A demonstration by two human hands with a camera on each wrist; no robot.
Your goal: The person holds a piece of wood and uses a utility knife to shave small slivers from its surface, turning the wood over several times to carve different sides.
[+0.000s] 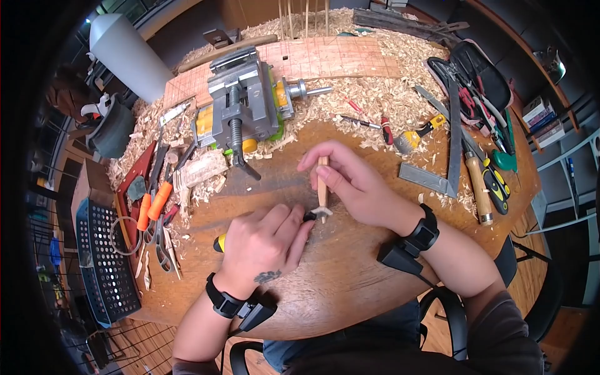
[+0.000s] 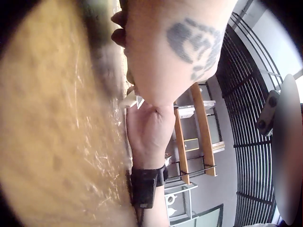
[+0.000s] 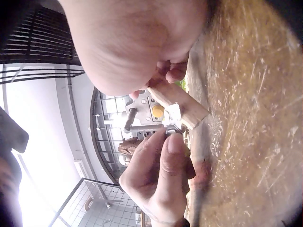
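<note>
My right hand [image 1: 356, 181] grips a narrow light wooden piece [image 1: 322, 181] between thumb and fingers, its lower end close to the table top. The left hand [image 1: 265, 240] is curled round a tool whose yellow and black handle end [image 1: 219, 243] sticks out behind the palm. The tool's tip lies against the lower part of the wood, where a pale curl [image 1: 322, 211] shows. In the right wrist view the left thumb and fingers [image 3: 163, 175] pinch the tool near its metal end, beside the wooden piece [image 3: 182, 101]. The left palm hides most of the handle.
A metal vise [image 1: 240, 103] stands at the back amid wood shavings [image 1: 300, 94]. Orange-handled tools [image 1: 153, 203] and a perforated basket [image 1: 106, 262] are on the left. A metal square [image 1: 428, 178], a wooden-handled tool [image 1: 478, 190] and a yellow scraper [image 1: 419, 134] lie on the right.
</note>
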